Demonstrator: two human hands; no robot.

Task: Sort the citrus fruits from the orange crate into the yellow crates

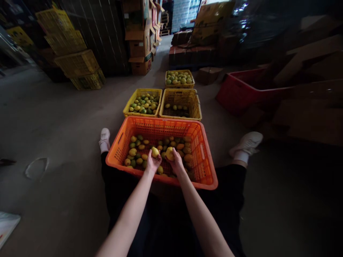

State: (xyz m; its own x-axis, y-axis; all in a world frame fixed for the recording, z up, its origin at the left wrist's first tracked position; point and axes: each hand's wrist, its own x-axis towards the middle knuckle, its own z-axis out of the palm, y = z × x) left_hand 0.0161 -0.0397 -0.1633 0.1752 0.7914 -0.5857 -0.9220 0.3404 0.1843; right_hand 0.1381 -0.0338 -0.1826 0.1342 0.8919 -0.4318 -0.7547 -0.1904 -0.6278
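Observation:
Over the orange crate (205,157), my left hand (153,162) is closed on a yellow lemon (155,152). Beside it my right hand (176,162) grips another lemon (169,154), rounder in outline, with the thumb along its right side. The two fruits are a short gap apart, above the crate's floor. Several yellow, green and orange-tinged lemons (133,152) lie loose in the crate below, some hidden behind my hands. The crate stands between my outstretched legs.
Behind it stand a yellow crate of green and yellow lemons (144,104), a yellow crate with fewer fruits (198,107), and a fuller one (179,77) farther back. A red bin (233,92) is at right, stacked yellow crates (77,63) at left, cardboard boxes (139,50) behind.

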